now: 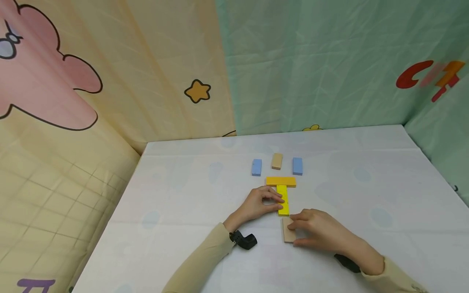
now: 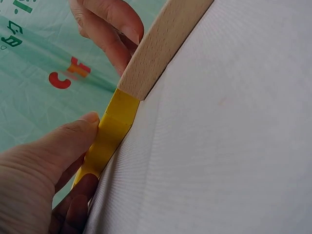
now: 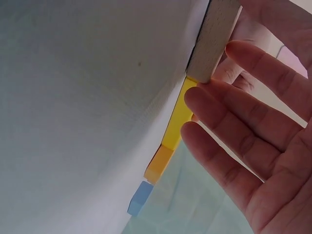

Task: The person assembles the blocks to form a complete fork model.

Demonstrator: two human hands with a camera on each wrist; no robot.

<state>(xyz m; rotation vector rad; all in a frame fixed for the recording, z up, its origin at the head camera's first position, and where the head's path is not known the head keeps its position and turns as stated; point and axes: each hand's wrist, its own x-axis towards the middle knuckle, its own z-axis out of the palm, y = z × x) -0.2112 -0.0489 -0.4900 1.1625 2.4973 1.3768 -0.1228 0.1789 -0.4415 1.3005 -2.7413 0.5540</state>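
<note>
A yellow block [image 1: 283,201] lies lengthwise below an orange block [image 1: 281,182], forming a T shape. The fingertips and thumb of my left hand [image 1: 261,201] hold the yellow block from its left side. In the left wrist view the thumb bears on this yellow block [image 2: 106,139], with curled fingers beyond. A plain wooden block [image 1: 288,230] lies flat just below the yellow one, nearly in line with it. My right hand [image 1: 320,230] touches its right side with fingertips and thumb. Fairly straight fingers [image 3: 234,126] show in the right wrist view.
Beyond the orange block lie a blue block [image 1: 257,167], another wooden block [image 1: 277,161] and a second blue block [image 1: 297,166], spaced apart. All rest on a white-covered table [image 1: 176,183], with printed curtains [image 1: 318,69] behind it.
</note>
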